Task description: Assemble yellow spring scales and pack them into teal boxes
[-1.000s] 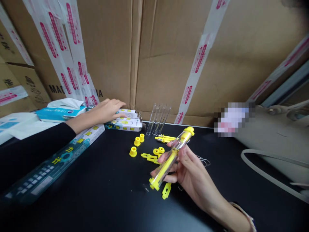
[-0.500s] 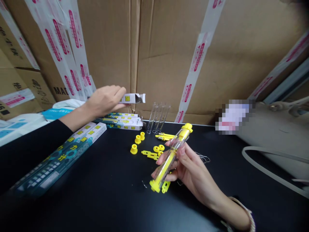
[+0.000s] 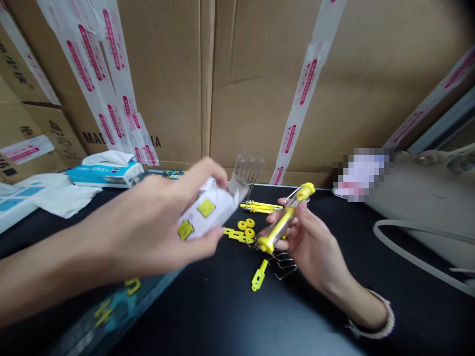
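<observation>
My left hand grips a narrow white carton, its open flap pointing right. My right hand is wrapped round a tubular spring scale, a clear tube with yellow caps, held tilted above the table. Below it lie several wire hooks and a yellow slotted piece. Between the hands are yellow rings, flat yellow strips and yellow rods with metal ends. Clear tubes stand behind, partly hidden by the carton. Teal printed cartons lie under my left arm, partly covered.
Large taped cardboard boxes wall off the back of the black table. A blue tissue pack sits at the left. On the right is a grey bag with a looped strap, beside a pixelated object.
My left hand has brought the carton nearer and to the right, turning its open end toward the spring scale. My right hand has moved the scale slightly right and up.
</observation>
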{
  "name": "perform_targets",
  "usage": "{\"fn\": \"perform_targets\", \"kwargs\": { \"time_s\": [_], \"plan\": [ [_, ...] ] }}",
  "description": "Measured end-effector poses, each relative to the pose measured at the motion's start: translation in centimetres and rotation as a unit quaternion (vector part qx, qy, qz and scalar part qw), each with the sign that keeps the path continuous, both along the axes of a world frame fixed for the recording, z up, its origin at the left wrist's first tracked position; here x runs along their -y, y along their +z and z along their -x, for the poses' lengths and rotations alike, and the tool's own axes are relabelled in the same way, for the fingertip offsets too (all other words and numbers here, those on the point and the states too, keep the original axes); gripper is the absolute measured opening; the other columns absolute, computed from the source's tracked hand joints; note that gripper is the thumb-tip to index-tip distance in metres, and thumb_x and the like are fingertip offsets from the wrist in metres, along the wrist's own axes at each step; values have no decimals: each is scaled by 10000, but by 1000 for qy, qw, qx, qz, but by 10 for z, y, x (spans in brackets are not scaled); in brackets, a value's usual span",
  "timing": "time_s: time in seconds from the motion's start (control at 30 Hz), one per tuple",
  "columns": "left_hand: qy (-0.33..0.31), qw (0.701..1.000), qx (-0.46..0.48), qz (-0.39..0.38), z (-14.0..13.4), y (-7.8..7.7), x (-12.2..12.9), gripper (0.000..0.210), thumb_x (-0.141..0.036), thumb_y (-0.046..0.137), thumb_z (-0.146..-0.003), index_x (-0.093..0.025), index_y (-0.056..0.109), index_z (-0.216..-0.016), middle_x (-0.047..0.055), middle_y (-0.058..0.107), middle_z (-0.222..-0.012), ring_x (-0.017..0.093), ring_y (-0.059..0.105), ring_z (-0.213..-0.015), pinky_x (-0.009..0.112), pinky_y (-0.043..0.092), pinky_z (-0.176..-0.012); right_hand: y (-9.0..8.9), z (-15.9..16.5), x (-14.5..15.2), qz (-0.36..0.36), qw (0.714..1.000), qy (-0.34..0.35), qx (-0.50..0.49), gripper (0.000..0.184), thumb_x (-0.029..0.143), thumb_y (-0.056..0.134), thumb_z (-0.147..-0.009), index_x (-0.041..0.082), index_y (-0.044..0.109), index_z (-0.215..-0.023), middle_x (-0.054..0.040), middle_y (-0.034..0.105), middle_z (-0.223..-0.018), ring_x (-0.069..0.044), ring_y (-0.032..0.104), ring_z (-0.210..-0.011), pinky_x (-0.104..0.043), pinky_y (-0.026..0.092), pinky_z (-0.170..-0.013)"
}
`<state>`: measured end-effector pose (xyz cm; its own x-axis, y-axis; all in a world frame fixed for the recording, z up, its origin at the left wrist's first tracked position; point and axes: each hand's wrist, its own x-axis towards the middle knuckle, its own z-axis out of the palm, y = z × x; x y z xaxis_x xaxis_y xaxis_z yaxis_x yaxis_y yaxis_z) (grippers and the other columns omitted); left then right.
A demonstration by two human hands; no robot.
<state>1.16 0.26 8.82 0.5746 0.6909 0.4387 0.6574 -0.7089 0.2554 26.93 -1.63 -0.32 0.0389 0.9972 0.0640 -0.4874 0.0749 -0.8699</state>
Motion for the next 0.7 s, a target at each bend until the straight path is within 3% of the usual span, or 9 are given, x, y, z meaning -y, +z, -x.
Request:
{"fn": "perform_targets", "kwargs": {
  "time_s": [0.07,0.17,0.3,0.43,0.5,0.6,0.7],
  "plan": [
    [-5,998,-35,50,-1,-12,10,492,-411,774,-755,-321,603,-1208,-64,647,-588,151,523,-372,242,261,-358,2,-4,-5,0,1000,-30,-8,394,491,840,-789,208,654,-992,-16,794,-774,-221,789,-641,-252,627,-500],
    [-25,990,-119,72,-4,-29,28,458,-262,690,-789,-324,595,-1233,-49,729,-718,212,671,-531,267,360,-446,4,-7,-8,-6,999,-38,-13,430,489,877,-741,203,661,-979,-10,792,-757,-211,784,-616,-220,601,-462],
    [-43,985,-163,29,-10,-50,43,418,-136,619,-789,-254,637,-1190,2,778,-918,259,750,-744,318,504,-555,3,-6,-5,0,1000,-15,-11,416,511,840,-783,202,659,-993,-11,786,-770,-208,784,-623,-221,603,-474],
    [-96,979,-169,-58,-12,-65,38,440,-57,522,-822,-183,657,-1221,92,660,-1401,331,659,-1197,341,579,-670,-1,-4,-3,21,1000,14,-13,389,510,800,-831,206,635,-1009,-16,779,-785,-211,788,-644,-224,605,-488],
    [-100,985,-141,-23,-11,-70,32,429,-46,485,-853,-189,652,-1221,77,671,-1372,305,628,-1231,345,595,-769,-1,-3,-2,32,999,29,-18,381,503,789,-844,205,625,-1016,-18,775,-786,-211,789,-651,-213,597,-489],
    [-81,993,-59,58,-8,-76,25,418,-81,505,-878,-227,620,-1252,45,709,-1196,237,649,-1128,350,576,-917,-1,-1,-1,40,998,50,-22,378,507,768,-864,202,618,-1030,-21,771,-783,-210,788,-652,-189,574,-473],
    [-69,995,-32,62,-5,-80,24,391,-120,528,-894,-250,642,-1245,51,692,-1201,253,634,-1131,399,565,-958,-1,0,1,32,997,71,-19,362,511,737,-893,207,611,-1044,-24,774,-791,-219,790,-658,-210,595,-494]
  ]
}}
